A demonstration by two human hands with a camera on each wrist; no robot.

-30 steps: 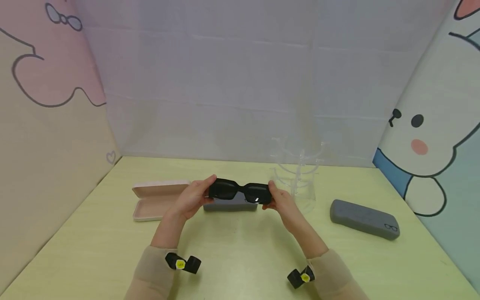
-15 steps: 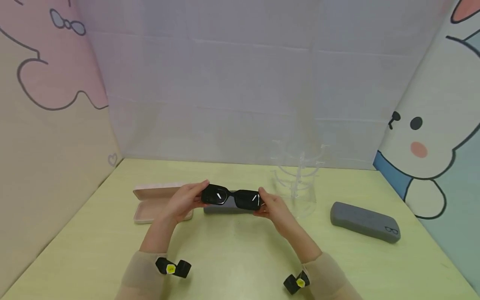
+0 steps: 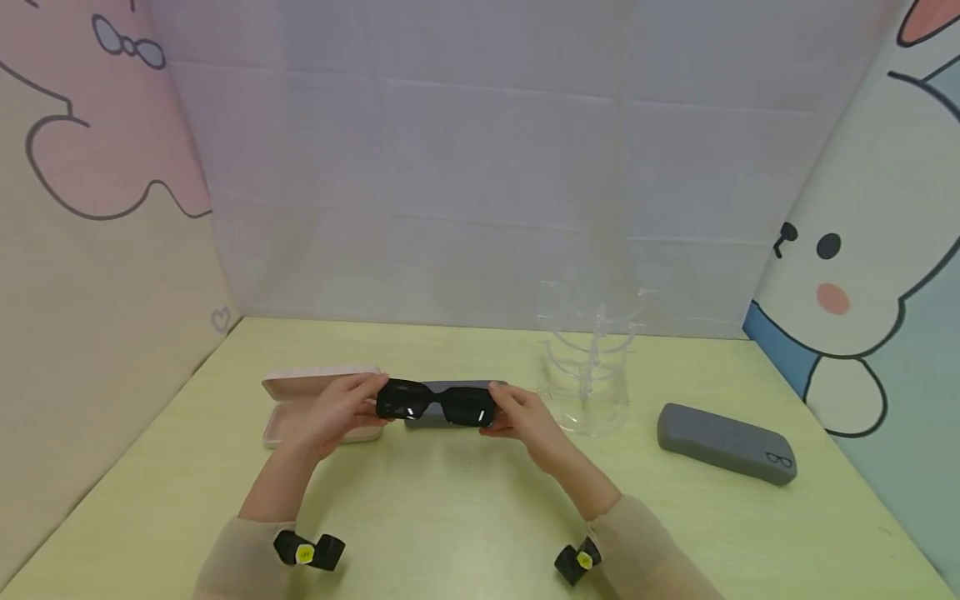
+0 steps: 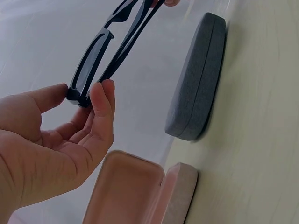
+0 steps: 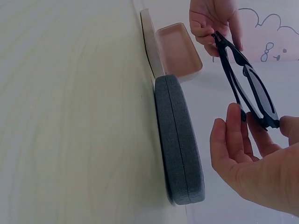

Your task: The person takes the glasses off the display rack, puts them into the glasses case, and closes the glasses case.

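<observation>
Black sunglasses are held up above the table, lenses facing the head camera. My left hand pinches their left end between thumb and fingers, and my right hand pinches the right end. The wrist views show the temples folded in behind the lenses. Behind the sunglasses lies a closed grey glasses case, partly hidden in the head view. An opened case with pink lining stands behind my left hand, its lid raised and its inside partly covered by the hand in the head view.
A clear display stand rises just behind my right hand. Another closed grey case, with a small glasses drawing, lies at the right of the pale yellow table. Printed side walls and a white back sheet surround the table.
Both hands have carried the sunglasses to the left and slightly down, toward the opened pink-lined case. The cases and the stand have stayed in place.
</observation>
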